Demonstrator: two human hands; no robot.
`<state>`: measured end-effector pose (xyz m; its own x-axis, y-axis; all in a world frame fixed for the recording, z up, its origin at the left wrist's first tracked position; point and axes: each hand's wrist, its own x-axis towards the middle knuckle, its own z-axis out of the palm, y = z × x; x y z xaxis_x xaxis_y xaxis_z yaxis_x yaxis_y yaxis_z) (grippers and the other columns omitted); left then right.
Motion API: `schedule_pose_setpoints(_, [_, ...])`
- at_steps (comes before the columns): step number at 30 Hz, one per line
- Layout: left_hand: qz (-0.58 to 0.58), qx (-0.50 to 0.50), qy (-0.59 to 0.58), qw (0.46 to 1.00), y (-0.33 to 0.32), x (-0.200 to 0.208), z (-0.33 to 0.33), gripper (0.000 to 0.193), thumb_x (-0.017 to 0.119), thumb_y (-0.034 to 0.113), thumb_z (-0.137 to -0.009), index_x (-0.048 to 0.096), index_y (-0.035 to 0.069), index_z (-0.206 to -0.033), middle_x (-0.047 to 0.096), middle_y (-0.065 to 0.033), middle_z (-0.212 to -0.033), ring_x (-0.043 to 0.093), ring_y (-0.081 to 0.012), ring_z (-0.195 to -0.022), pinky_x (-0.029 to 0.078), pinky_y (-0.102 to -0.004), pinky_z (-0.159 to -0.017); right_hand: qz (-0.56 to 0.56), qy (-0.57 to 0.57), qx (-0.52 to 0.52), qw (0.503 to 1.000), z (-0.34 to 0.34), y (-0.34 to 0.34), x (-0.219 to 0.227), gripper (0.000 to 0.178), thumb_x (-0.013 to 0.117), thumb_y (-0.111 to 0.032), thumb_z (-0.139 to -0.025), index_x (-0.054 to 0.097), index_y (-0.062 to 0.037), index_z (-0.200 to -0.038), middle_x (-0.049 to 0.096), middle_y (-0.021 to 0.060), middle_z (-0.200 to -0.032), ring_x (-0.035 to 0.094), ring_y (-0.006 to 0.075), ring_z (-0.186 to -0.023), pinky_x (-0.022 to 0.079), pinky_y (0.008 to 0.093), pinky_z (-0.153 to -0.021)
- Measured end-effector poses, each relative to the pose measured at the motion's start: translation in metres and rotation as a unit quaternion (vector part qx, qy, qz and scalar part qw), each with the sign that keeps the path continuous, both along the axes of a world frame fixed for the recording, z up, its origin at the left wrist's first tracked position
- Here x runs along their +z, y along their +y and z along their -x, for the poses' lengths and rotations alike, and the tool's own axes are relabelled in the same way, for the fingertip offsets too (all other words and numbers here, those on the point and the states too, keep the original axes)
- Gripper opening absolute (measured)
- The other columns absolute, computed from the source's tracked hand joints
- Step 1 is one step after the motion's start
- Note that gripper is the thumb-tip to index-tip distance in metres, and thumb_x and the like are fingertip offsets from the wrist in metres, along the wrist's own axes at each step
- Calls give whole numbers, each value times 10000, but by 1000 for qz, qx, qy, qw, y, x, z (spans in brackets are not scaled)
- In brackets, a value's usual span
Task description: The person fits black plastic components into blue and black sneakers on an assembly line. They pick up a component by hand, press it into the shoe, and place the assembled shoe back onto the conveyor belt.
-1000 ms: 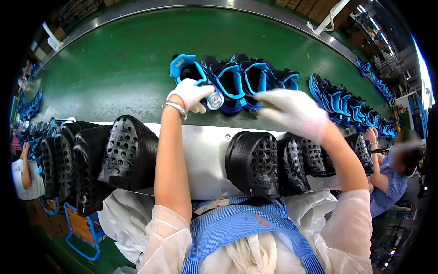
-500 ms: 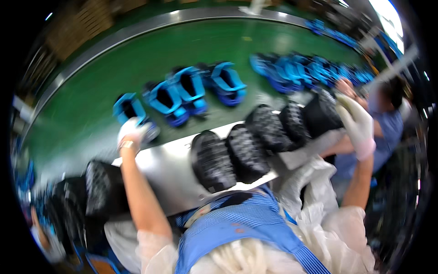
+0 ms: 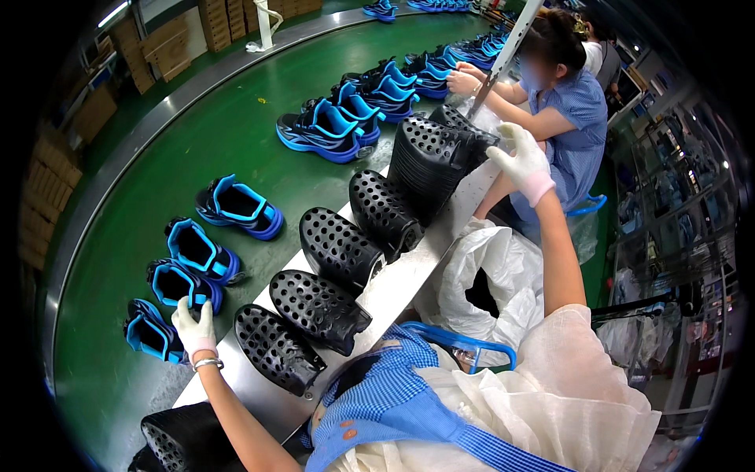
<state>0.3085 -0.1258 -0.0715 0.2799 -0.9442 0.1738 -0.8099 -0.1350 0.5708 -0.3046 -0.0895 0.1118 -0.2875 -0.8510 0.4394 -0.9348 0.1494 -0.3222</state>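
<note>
My left hand (image 3: 194, 326), in a white glove, has its fingers spread beside a blue-and-black sneaker (image 3: 174, 285) on the green conveyor. Whether the fingertips touch that shoe I cannot tell. My right hand (image 3: 525, 163), also gloved, is raised at the right with thumb and fingers apart. Its fingertips are close to a stack of black perforated toe-shaped shoe inserts (image 3: 429, 165); contact is unclear. More single inserts (image 3: 334, 244) lie in a row along the metal ledge (image 3: 252, 377) between my body and the belt.
Several sneakers (image 3: 318, 130) line the green belt (image 3: 236, 141) toward the far right. A co-worker in a blue checked garment (image 3: 578, 118) sits beyond a metal post (image 3: 503, 59). An open white bag (image 3: 503, 271) stands right of the ledge, and black inserts (image 3: 193, 436) are stacked near left.
The view has swung toward the right, bringing the co-worker and far shoes further in. Both hands remain raised and apart, the left near the sneakers and the right near the stacked inserts.
</note>
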Motion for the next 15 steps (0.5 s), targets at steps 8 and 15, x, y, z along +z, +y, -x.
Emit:
schedule_pose_setpoints(8, [39, 26, -35, 998, 6, -8, 17, 338, 723, 239, -788, 613, 79, -1065, 498, -181, -1020, 540, -319, -889, 452, -382, -821, -42, 18, 51, 998, 20, -16, -16, 502, 720, -220, -732, 557, -68, -1182, 584, 159, -1132, 585, 301, -1044, 467, 369, -922])
schedule_pose_setpoints(15, [39, 39, -39, 998, 10, -6, 21, 329, 705, 263, -811, 613, 88, -1074, 489, -189, -1049, 539, -317, -888, 452, -384, -820, -64, 39, 116, 990, 36, -25, -12, 478, 726, -173, -711, 573, -65, -1151, 594, 152, -1082, 582, 299, -1018, 474, 362, -886])
